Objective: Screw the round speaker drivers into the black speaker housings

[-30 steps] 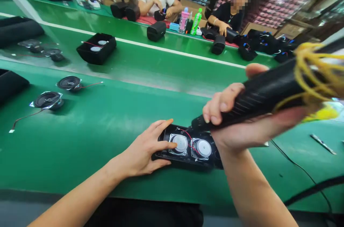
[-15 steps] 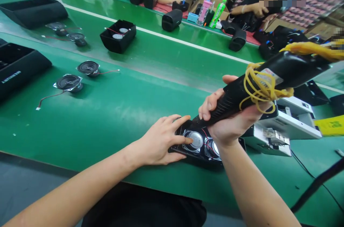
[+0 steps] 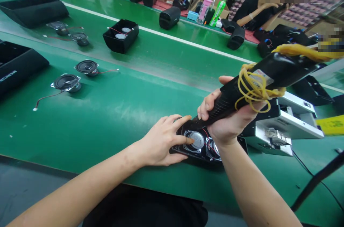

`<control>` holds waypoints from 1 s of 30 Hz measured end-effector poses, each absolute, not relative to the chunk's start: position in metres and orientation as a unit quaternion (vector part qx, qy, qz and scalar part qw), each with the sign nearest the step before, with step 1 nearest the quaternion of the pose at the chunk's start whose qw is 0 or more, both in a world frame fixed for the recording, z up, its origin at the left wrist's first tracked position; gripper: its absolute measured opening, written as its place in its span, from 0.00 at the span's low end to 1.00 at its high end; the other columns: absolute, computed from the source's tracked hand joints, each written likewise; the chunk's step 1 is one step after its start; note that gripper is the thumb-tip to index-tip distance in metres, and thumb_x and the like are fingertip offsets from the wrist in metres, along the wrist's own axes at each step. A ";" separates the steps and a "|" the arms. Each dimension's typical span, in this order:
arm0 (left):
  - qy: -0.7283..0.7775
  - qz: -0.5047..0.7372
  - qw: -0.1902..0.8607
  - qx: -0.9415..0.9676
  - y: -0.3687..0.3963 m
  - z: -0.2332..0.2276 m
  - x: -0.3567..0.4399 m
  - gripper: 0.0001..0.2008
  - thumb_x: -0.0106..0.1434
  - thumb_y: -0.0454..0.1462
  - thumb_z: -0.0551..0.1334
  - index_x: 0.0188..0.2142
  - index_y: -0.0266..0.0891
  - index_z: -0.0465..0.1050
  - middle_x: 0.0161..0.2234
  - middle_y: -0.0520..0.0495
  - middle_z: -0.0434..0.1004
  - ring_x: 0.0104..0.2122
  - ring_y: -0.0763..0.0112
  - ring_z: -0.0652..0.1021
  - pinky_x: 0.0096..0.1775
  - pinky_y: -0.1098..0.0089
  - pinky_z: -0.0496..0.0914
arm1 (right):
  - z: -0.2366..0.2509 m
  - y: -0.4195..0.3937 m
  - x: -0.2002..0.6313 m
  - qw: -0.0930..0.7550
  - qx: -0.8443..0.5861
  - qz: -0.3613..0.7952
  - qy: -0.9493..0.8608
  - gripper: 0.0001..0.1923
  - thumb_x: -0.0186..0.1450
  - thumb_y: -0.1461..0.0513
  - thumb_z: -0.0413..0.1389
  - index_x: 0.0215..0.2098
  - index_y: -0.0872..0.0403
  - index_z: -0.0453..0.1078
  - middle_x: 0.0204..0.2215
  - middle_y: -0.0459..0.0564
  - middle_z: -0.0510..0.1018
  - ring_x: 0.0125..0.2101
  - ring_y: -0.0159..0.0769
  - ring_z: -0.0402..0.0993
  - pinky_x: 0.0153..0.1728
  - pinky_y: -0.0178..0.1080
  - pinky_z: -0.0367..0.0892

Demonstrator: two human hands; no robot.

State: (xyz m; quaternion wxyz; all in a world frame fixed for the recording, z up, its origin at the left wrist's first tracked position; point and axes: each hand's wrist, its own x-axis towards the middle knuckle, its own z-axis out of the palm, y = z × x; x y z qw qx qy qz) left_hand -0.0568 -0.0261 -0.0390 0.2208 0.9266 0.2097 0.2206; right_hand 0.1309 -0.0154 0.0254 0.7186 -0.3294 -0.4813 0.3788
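My right hand (image 3: 228, 125) is wrapped around a black electric screwdriver (image 3: 228, 100), tilted with its tip end down at the far edge of a black speaker housing (image 3: 208, 161). The tip itself is hidden. Yellow bands (image 3: 252, 91) are looped around the tool's body. My left hand (image 3: 162, 141) grips the housing's left end, thumb on the near side and fingers reaching over the far side. One finger touches a silver-backed speaker driver (image 3: 197, 140) inside. Beside it sits a second driver (image 3: 213, 148), partly covered by my right wrist, with thin red wires between them.
Two loose speakers (image 3: 66, 83) with wires lie to the left, near black housings (image 3: 24, 66). Another housing (image 3: 120, 37) holding drivers stands farther back. A metal-sided device (image 3: 282, 123) is right of my hands. Two people work across the bench by bottles (image 3: 205, 10).
The screwdriver's upper end has shifted slightly left and down in view. Both hands keep their holds. Across the bench, the people's arms have moved.
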 end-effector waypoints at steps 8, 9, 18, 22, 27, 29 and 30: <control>0.203 0.218 0.197 0.934 -0.024 -0.037 -0.057 0.22 0.66 0.48 0.72 0.58 0.51 0.82 0.72 0.35 0.59 0.68 0.39 0.65 0.65 0.41 0.63 | 0.020 -0.023 0.126 0.699 -0.311 0.420 -0.488 0.34 0.62 0.30 0.62 0.47 0.46 0.75 0.22 0.38 0.72 0.13 0.29 0.62 0.12 0.34 0.60; 0.202 0.216 0.193 0.936 -0.024 -0.037 -0.057 0.22 0.65 0.48 0.72 0.58 0.51 0.82 0.71 0.35 0.59 0.68 0.39 0.65 0.65 0.41 0.63 | 0.020 -0.023 0.124 0.695 -0.317 0.422 -0.489 0.35 0.61 0.29 0.62 0.46 0.47 0.74 0.22 0.38 0.71 0.12 0.29 0.62 0.12 0.34 0.60; 0.204 0.199 0.180 0.942 -0.024 -0.034 -0.056 0.23 0.65 0.49 0.73 0.59 0.53 0.81 0.70 0.35 0.60 0.67 0.38 0.65 0.62 0.39 0.62 | 0.017 -0.022 0.122 0.682 -0.328 0.430 -0.493 0.38 0.59 0.27 0.61 0.45 0.47 0.71 0.19 0.38 0.70 0.12 0.29 0.60 0.12 0.33 0.58; 0.206 0.197 0.191 0.939 -0.024 -0.035 -0.056 0.23 0.65 0.49 0.72 0.59 0.53 0.81 0.68 0.35 0.62 0.66 0.39 0.65 0.61 0.40 0.62 | 0.014 -0.023 0.122 0.676 -0.326 0.441 -0.492 0.38 0.59 0.27 0.60 0.45 0.48 0.70 0.19 0.38 0.70 0.12 0.29 0.60 0.13 0.33 0.58; 0.210 0.201 0.195 0.937 -0.024 -0.032 -0.057 0.21 0.66 0.48 0.71 0.58 0.53 0.81 0.69 0.36 0.62 0.66 0.39 0.66 0.60 0.40 0.63 | 0.013 -0.023 0.121 0.680 -0.331 0.446 -0.479 0.38 0.60 0.27 0.59 0.45 0.48 0.71 0.20 0.39 0.70 0.13 0.29 0.60 0.14 0.34 0.59; 0.216 0.206 0.200 0.933 -0.026 -0.031 -0.058 0.22 0.65 0.48 0.72 0.57 0.53 0.80 0.70 0.37 0.61 0.66 0.39 0.66 0.60 0.40 0.62 | 0.014 -0.023 0.120 0.682 -0.327 0.446 -0.479 0.37 0.60 0.27 0.60 0.46 0.47 0.73 0.21 0.39 0.70 0.13 0.29 0.60 0.14 0.33 0.59; 0.217 0.207 0.204 0.932 -0.028 -0.032 -0.058 0.22 0.64 0.48 0.73 0.57 0.54 0.80 0.70 0.38 0.61 0.66 0.39 0.66 0.61 0.40 0.62 | 0.015 -0.025 0.120 0.684 -0.323 0.445 -0.479 0.36 0.61 0.28 0.61 0.47 0.47 0.74 0.22 0.40 0.71 0.14 0.29 0.61 0.14 0.33 0.59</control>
